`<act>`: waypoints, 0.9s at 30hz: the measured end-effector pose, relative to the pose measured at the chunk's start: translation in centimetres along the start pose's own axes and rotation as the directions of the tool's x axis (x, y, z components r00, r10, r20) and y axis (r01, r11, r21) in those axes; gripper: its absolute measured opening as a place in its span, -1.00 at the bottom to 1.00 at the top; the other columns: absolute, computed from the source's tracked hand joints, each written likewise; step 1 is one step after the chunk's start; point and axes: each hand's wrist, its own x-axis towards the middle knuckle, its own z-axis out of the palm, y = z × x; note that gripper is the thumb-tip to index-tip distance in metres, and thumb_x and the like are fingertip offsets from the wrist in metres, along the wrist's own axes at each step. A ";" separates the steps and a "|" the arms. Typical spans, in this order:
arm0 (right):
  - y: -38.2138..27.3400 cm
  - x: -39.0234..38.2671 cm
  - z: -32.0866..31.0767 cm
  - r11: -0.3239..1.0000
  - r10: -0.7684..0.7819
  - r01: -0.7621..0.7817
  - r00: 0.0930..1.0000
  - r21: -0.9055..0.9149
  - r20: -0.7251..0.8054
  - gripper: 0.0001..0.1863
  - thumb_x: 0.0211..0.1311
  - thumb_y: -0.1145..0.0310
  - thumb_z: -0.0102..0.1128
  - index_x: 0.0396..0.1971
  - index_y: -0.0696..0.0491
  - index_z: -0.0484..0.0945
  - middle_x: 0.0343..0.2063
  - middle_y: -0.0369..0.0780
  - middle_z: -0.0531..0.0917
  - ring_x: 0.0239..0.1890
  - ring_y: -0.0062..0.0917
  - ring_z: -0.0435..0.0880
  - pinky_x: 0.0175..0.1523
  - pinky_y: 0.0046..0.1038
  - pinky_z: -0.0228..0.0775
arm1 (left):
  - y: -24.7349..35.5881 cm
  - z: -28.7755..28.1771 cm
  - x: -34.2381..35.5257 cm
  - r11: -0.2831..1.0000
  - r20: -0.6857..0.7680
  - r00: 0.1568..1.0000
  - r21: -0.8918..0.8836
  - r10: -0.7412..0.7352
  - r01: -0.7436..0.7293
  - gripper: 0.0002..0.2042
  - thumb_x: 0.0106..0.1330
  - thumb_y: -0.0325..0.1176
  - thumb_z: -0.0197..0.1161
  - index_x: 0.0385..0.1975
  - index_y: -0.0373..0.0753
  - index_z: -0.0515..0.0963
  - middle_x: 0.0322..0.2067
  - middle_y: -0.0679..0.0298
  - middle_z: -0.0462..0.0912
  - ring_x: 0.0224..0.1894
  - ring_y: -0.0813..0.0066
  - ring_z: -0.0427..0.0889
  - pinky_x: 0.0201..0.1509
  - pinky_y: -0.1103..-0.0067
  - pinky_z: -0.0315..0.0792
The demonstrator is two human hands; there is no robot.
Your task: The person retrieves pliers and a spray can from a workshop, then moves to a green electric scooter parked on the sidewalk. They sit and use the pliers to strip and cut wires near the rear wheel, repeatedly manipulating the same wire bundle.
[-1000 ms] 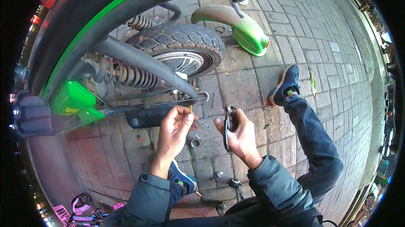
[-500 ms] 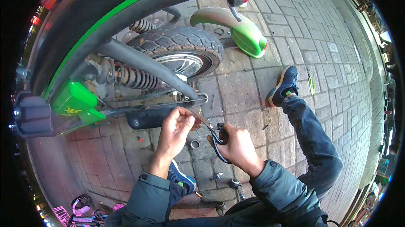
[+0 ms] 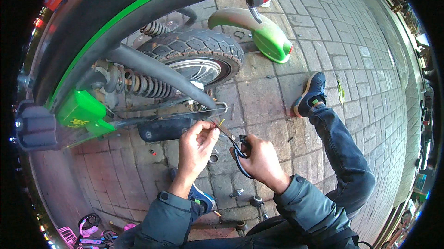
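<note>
Scissors (image 3: pixel 227 132) with dark handles are in my right hand (image 3: pixel 264 158), its fingers wrapped round the handle loops. Their blades point up and left toward my left hand (image 3: pixel 196 152), which is closed in a pinch. From that pinch a thin yellow wire (image 3: pixel 222 122) sticks out, with a bit of red beside it, close to the blade tips. Whether the blades touch the wire I cannot tell. Just beyond my hands is a two-wheeler's rear wheel (image 3: pixel 194 47), with a coil shock absorber (image 3: pixel 148 86) and a swingarm end next to it.
A green-and-grey mudguard (image 3: pixel 273 43) lies on the paving past the wheel. Between my feet are a metal ring (image 3: pixel 213 158), a small metal part (image 3: pixel 237 193) and a ratchet-like tool (image 3: pixel 258 202). The vehicle's black-and-green body (image 3: pixel 106 31) overhangs the upper left.
My left hand has shifted slightly to the right, nearer the scissors. The yellow wire now shows more clearly at its fingertips. My right hand has barely moved.
</note>
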 end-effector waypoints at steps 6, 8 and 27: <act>0.1 -0.2 0.2 0.999 0.012 -0.013 1.000 0.045 0.024 -0.70 -0.03 0.23 0.36 -0.45 0.14 0.52 -0.56 -0.02 0.63 -0.44 -0.09 0.68 -0.31 -0.21 0.51 | 0.5 0.4 -0.1 0.980 -0.057 0.993 0.180 0.099 -0.088 -0.91 0.25 -0.48 0.31 -0.38 -0.36 0.57 -0.46 0.25 0.66 -0.45 0.59 0.64 -0.38 0.64 0.47; 0.2 -0.2 0.4 0.998 0.011 -0.013 1.000 0.054 0.024 -0.70 -0.03 0.23 0.36 -0.45 0.13 0.52 -0.57 -0.02 0.63 -0.44 -0.09 0.68 -0.31 -0.21 0.51 | 0.6 0.4 -0.2 0.976 -0.061 0.991 0.189 0.116 -0.103 -0.91 0.25 -0.48 0.31 -0.38 -0.36 0.58 -0.46 0.24 0.65 -0.46 0.57 0.64 -0.37 0.64 0.47; 2.1 3.3 -1.4 0.892 -0.440 0.441 0.898 -0.099 0.028 -0.70 0.07 0.26 0.34 -0.34 0.11 0.46 -0.49 -0.16 0.61 -0.44 -0.18 0.65 -0.37 -0.27 0.49 | 0.7 -2.0 0.1 0.998 0.427 0.904 -0.037 -0.037 0.058 -0.81 0.36 -0.33 0.27 -0.25 -0.35 0.57 -0.28 0.33 0.54 -0.29 0.68 0.51 -0.21 0.68 0.40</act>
